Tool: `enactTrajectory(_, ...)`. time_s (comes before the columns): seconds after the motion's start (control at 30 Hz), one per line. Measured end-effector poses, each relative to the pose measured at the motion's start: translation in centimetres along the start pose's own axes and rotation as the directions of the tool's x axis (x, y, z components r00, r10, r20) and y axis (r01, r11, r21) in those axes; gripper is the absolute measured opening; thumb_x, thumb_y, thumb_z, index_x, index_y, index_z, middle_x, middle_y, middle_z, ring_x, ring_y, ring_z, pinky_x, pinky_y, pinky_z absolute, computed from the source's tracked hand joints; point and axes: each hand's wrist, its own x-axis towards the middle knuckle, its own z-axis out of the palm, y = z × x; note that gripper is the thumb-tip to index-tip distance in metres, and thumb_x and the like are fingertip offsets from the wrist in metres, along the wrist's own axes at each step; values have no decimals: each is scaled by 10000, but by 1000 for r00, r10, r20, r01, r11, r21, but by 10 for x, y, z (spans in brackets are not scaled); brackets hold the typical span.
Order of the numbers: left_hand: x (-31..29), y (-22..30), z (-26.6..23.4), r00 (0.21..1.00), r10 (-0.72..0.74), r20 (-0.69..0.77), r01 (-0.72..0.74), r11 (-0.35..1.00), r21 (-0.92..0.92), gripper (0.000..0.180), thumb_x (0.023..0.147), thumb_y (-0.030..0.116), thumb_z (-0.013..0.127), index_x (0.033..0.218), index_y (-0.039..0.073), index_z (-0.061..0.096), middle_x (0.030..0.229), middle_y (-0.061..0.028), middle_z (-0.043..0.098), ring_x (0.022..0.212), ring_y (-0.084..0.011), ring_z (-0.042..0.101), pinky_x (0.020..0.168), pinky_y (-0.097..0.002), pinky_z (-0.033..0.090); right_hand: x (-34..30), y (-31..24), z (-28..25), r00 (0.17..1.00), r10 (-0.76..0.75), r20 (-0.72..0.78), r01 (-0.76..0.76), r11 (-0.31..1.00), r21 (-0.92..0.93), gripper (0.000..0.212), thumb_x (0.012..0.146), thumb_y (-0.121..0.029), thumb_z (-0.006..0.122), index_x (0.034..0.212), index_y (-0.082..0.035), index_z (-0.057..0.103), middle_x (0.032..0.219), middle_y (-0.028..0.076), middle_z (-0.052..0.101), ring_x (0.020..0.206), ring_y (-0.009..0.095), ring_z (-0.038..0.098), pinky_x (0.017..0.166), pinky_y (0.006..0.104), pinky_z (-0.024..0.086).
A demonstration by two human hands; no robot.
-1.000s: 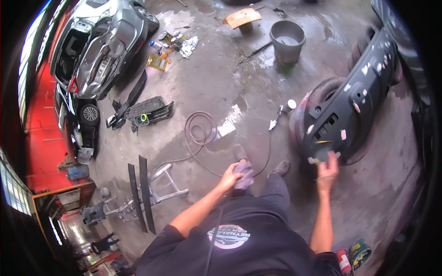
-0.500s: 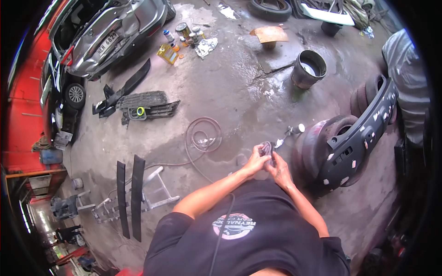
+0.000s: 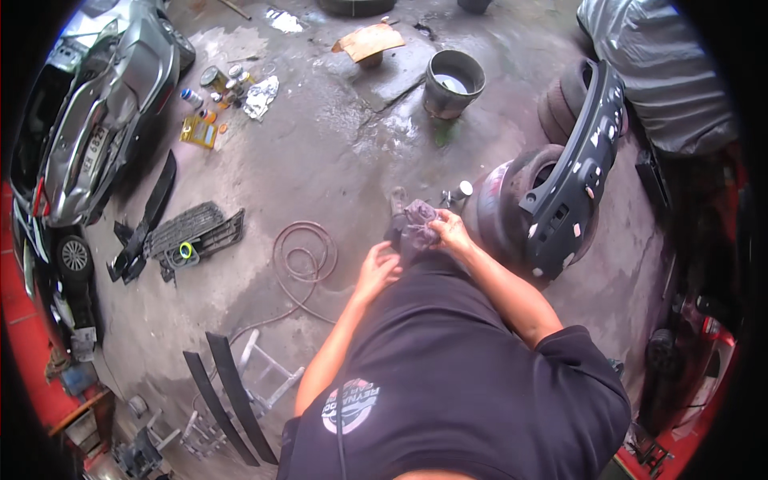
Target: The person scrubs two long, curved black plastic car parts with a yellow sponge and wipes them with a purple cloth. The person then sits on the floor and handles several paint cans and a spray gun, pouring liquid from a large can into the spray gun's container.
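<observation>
In front of the waist, over the floor, the right hand has a crumpled greyish-purple cloth pinched between thumb and fingers; the rest of that grip is hidden. Left hand is just left of it, fingers loosely curled, nothing visible in it. Step in hand, my read: handling the cloth, right hand carrying it alone. Next move calls for a firm right pinch, with the left free to take a share of the bunch. Surface: grey concrete, damp in patches, some puddling near a dark bucket. Reddish hose coiled ahead-left; small tool with a white cup just beyond the right hand. On the right, a dark bumper with pale patches rests against tires. Left side: silver car with a damaged rear, cans, black grille, two black strips. Covered vehicle far right.
</observation>
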Motion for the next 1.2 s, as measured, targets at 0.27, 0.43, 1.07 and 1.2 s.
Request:
enactTrajectory(0.27,33,-71,-105,872,-66,-484,170,970,176,438,948,124,668,1371,32,597,1069,-137,730,812,-173,689,674,-322,565,191,-72,-106,934,44,-354,-41,999,18,570,901,-138,712,1410,6,501,1226,161,645,1060,318,685,724,518,647)
enactTrajectory(0.43,28,-91,-130,772,-198,-604,298,952,68,394,908,129,682,1280,4,652,999,-124,736,769,-175,681,633,-349,560,299,-175,-188,906,-94,-413,110,994,14,444,893,-211,734,1290,-63,601,1181,125,654,1023,276,684,723,522,618)
enactTrajectory(1.07,136,80,-144,822,203,-533,187,788,587,361,929,217,669,1250,50,682,1193,-248,661,1108,-424,644,979,-483,517,362,-98,-164,954,-298,44,230,625,-746,552,983,-283,708,1405,50,579,1146,188,729,989,234,706,823,379,569)
enactTrajectory(1.2,189,135,-172,948,245,-204,-19,681,732,411,936,250,677,1296,53,665,1292,-230,620,1197,-413,597,1014,-498,506,249,23,-184,973,135,-190,-226,739,-634,659,1009,-585,552,994,53,715,888,213,726,827,285,671,775,466,514)
